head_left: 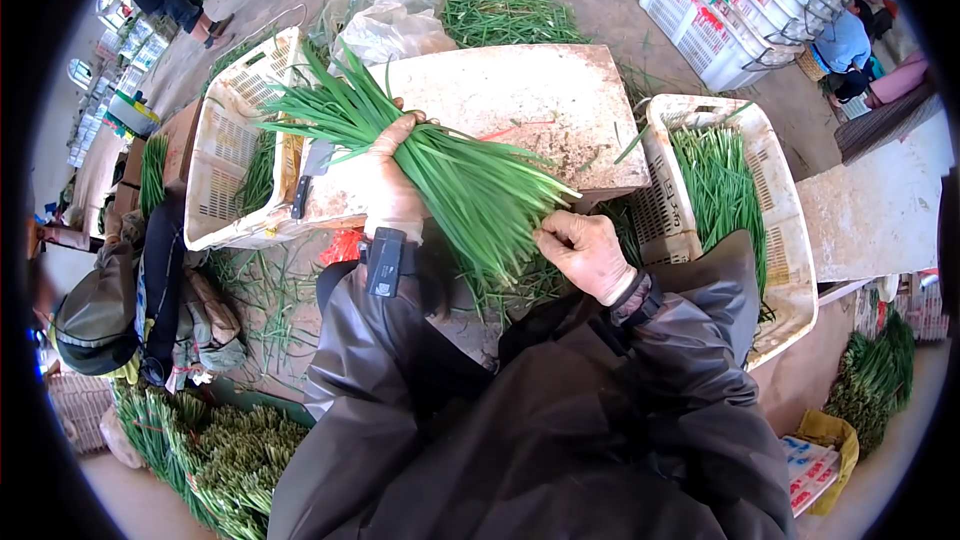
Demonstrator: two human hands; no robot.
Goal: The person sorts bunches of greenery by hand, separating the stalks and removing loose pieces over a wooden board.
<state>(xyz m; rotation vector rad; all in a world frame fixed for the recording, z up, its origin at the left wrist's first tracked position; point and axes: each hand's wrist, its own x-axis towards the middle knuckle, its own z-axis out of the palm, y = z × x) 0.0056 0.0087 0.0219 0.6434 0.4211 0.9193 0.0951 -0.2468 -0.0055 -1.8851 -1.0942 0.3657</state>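
Observation:
A large fanned bunch of garlic chives (pixel 455 180) is gripped in my left hand (pixel 393 165), closed around its middle above the near left part of a worn white board (pixel 520 90). The green leaf tips point to the upper left, and the pale stem ends spread to the lower right. At those ends my right hand (pixel 590 252) is closed in a pinch on the outermost stems; its fingertips partly hide what they hold. A knife with a black handle (pixel 300 197) lies at the board's left edge, beside my left wrist.
White crates stand at the left (pixel 205 175) and right (pixel 782 210), both holding chives. Beyond the board are a clear plastic bag (pixel 390 25) and a heap of loose chives (pixel 510 12). Stacked crates (pixel 700 25) and other people are farther back. Bundled chives (pixel 240 455) lie lower left.

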